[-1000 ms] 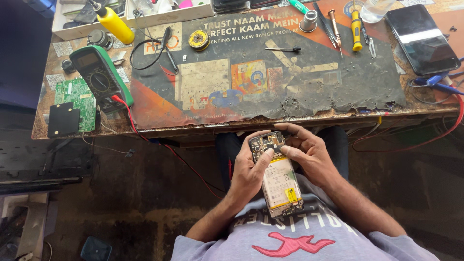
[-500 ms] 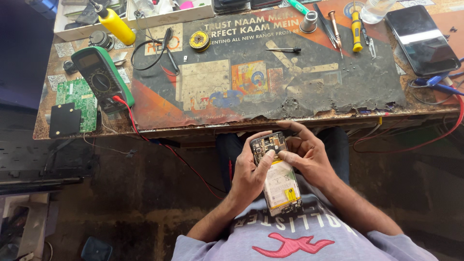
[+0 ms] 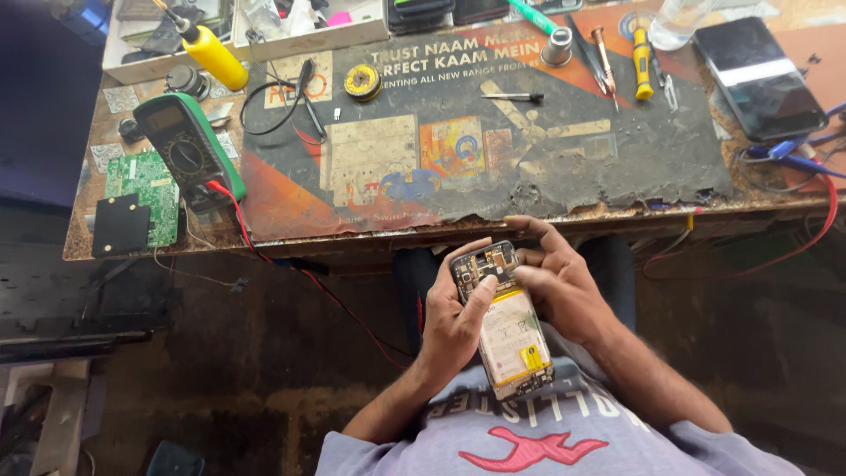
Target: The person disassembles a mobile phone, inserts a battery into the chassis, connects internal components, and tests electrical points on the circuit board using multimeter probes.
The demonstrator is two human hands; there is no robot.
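A green bare circuit board [image 3: 141, 189] with a black square plate [image 3: 121, 226] over its lower corner lay at the bench's far left, about nine o'clock from the worn printed work mat [image 3: 493, 150]. Just right of it sat a green-cased multimeter with a round dial [image 3: 181, 148], its red lead [image 3: 291, 269] trailing off the bench edge toward five o'clock. At eleven o'clock from the meter lay a yellow-handled tool [image 3: 211, 55] beside a white parts tray [image 3: 308, 35]. On the mat, black looped wire [image 3: 282, 101] lay left of a small yellow solder spool [image 3: 362, 82].

Below the bench edge, at six o'clock from the mat, the opened smartphone with its back cover off, pale battery and circuitry showing [image 3: 504, 317], was held over the person's lap, clear of the bench. The left hand [image 3: 454, 322] gripped its left edge, fingers curled behind and thumb laid across the upper battery. The right hand [image 3: 560, 286] clasped the right edge, fingers bunched together and the fingertips pressing at the phone's top section; whether they pinched any small part there could not be told.

At one o'clock on the mat lay a yellow-handled screwdriver [image 3: 642, 62] beside metal tweezers [image 3: 589, 60], and at the far right a dark-screened smartphone lying flat [image 3: 760, 78], with blue and red cables [image 3: 797, 163] below it.
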